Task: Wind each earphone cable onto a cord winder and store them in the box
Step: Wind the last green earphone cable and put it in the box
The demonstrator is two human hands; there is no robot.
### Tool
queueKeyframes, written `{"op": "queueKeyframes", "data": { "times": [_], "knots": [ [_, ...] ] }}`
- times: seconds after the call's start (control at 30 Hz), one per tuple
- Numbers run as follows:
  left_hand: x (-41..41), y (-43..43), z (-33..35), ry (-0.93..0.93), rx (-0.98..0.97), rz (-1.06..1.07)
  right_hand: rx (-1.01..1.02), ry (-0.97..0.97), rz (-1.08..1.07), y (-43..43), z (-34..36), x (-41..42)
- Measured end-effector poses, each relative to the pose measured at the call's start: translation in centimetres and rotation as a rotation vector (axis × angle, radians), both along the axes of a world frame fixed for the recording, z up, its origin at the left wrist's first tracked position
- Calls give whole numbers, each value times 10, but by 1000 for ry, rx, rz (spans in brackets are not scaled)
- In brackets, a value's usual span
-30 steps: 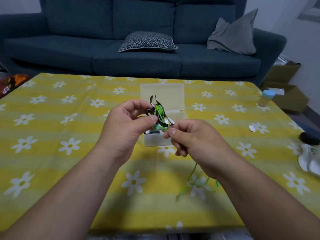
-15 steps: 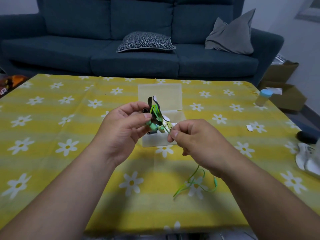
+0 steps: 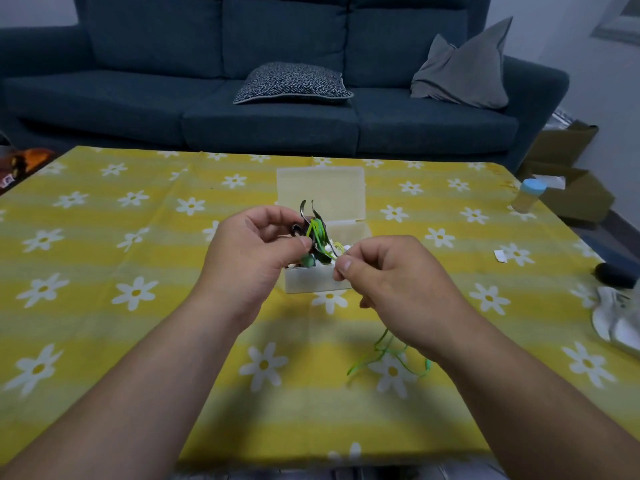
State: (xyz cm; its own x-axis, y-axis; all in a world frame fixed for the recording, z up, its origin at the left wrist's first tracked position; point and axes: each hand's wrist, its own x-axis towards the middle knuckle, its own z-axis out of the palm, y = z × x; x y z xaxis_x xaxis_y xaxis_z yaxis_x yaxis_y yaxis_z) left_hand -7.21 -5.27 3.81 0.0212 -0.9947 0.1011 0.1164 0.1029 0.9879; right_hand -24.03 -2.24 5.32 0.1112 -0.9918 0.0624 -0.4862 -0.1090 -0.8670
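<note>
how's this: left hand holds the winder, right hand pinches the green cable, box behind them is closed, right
Not closed: the head view shows the box open, lid tipped back. The left hand holds the cord winder; the right hand pinches the green cable.

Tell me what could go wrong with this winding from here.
1. The cable trails off in loose loops on the table under the right hand. As it is drawn in, those loops may knot or snag.
2. The left hand pinches the winder only at the fingertips. A hard tug might slip turns off or pull it free.
</note>
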Motion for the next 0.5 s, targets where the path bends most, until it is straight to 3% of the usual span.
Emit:
{"op": "queueKeyframes", "data": {
  "times": [0.2, 0.3, 0.37, 0.5],
  "knots": [
    [0, 2, -5, -410, -177, -26, 42, -201, -26, -4, 11, -5],
    [-3, 6, -6, -497, -179, -130, 42, -260, -42, -7, 15, -12],
    [-6, 9, -5, -494, -161, -204, 19, -252, -63, -10, 15, -17],
    [-11, 14, -1, -275, -37, -362, -91, -114, -151, -19, 12, -26]
  ]
}}
